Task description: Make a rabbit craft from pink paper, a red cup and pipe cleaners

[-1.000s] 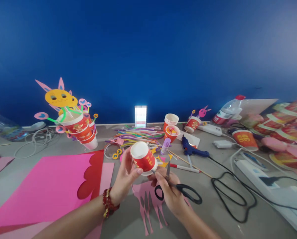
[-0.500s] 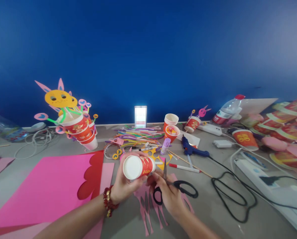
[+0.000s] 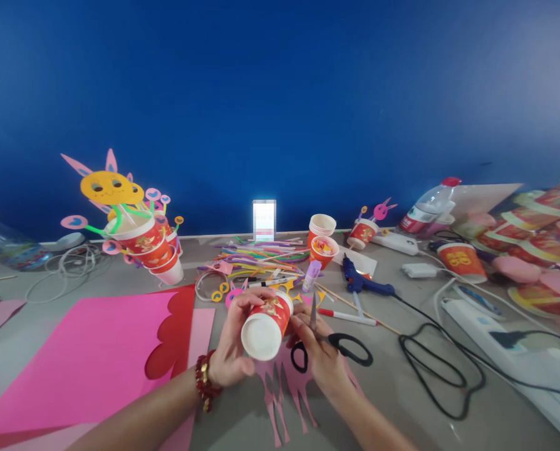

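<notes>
Through the camera, I see my left hand (image 3: 233,338) closed on the cup (image 3: 271,318), my right hand (image 3: 322,356) clamped on scissors (image 3: 332,339), above pink paper (image 3: 299,379).

We see a paper cup (image 3: 272,318) in bright red printed with gold figures, its base plain white. Our scissors (image 3: 340,341) have black handles and a grey blade. We have pale pink cut paper (image 3: 297,384), a hot pink sheet (image 3: 87,357) and a red sheet (image 3: 181,332). Our bracelet (image 3: 205,381) mixes dark red with gold. We see a yellow rabbit face (image 3: 106,188) with pink, blue-centred ears, a dark blue glue gun (image 3: 370,284), a lilac-capped glue stick (image 3: 312,275), a grey desk (image 3: 402,404) and a deep blue wall (image 3: 280,113).
</notes>
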